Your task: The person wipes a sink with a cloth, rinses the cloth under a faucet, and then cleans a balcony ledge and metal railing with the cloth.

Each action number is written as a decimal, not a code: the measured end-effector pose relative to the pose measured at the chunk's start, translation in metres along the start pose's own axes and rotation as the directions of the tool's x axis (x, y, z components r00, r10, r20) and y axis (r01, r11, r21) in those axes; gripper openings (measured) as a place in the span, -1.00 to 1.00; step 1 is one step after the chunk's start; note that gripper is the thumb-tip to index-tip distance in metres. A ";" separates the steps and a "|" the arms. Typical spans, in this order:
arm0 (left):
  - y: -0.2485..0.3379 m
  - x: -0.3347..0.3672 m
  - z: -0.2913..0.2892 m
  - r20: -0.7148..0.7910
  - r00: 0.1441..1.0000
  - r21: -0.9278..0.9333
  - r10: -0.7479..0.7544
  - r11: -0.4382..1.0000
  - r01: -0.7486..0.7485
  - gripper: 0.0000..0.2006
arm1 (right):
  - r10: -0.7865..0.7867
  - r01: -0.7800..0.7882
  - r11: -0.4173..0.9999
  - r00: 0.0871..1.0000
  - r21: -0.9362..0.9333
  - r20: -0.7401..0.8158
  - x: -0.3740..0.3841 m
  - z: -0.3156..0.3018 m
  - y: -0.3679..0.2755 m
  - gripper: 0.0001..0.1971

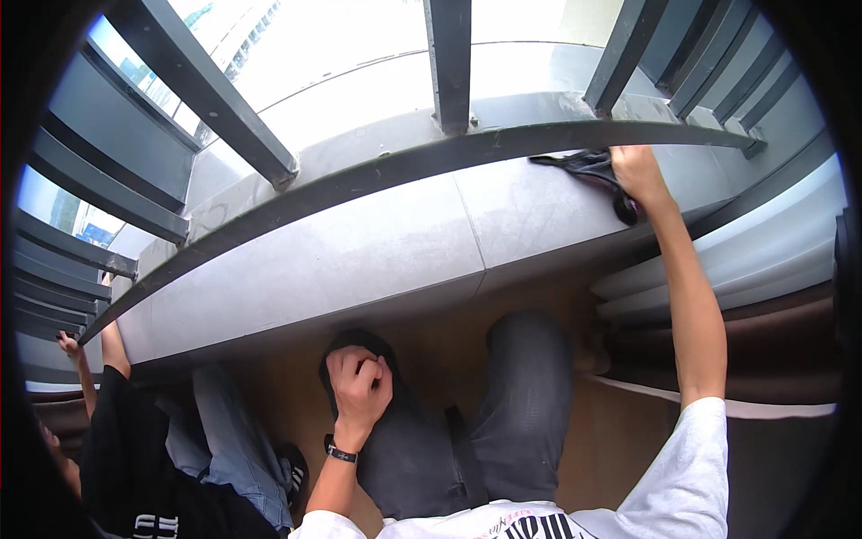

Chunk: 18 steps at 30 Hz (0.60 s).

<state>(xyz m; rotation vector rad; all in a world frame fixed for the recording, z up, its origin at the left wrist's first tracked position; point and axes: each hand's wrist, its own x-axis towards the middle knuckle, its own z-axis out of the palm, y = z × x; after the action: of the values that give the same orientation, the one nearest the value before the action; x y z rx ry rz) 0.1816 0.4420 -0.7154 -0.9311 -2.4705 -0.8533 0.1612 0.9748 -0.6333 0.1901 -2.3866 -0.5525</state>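
Head view, right hand: the right hand [637,172] was closed around a dark cloth [585,167], its forearm stretched up and forward from a white short sleeve [687,463].
Dark cloth: it lay bunched on the grey tiled sill [359,256], towards the right end, just below the lower rail [386,160]; one flap pointed left and a rounded end hung out below the fingers, near the sill's front edge.
Left hand: the left hand [359,382] was curled into a loose fist over the left knee, well apart from the cloth; a dark wristband [341,451] circled its wrist.
Railing: dark grey upright bars [449,67] rose from beyond the lower rail, bright daylight behind them.
Legs: dark grey trousers [525,404] showed below the sill, knees apart, above a brown floor [620,431].
Curtains: a brown curtain [772,337] and paler folds hung at the right.
Co-worker: a person in a black top [130,449] and blue jeans [233,440] was at the left, one hand [68,343] by the railing's left end.
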 end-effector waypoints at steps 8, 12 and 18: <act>0.005 0.046 -0.038 -0.266 0.962 0.125 -0.057 0.988 0.093 -0.60 | 0.577 -0.662 0.633 0.749 0.402 0.326 -0.029 -0.079 -0.026 -0.76; 0.008 0.008 -0.025 -0.282 0.959 0.037 -0.021 0.999 0.032 -0.65 | 0.524 -0.540 0.750 0.837 0.381 0.154 -0.033 -0.115 -0.074 -0.83; -0.010 -0.046 0.001 0.139 0.988 -0.234 0.061 0.972 -0.027 -0.89 | 0.694 -0.643 0.573 0.710 0.508 0.115 -0.013 -0.150 -0.096 -0.76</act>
<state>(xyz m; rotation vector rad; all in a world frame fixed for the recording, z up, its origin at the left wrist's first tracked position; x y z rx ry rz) 0.2072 0.4149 -0.7436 -1.1611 -2.4977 -1.1131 0.2675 0.8414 -0.5799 -0.4578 -2.2188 0.4705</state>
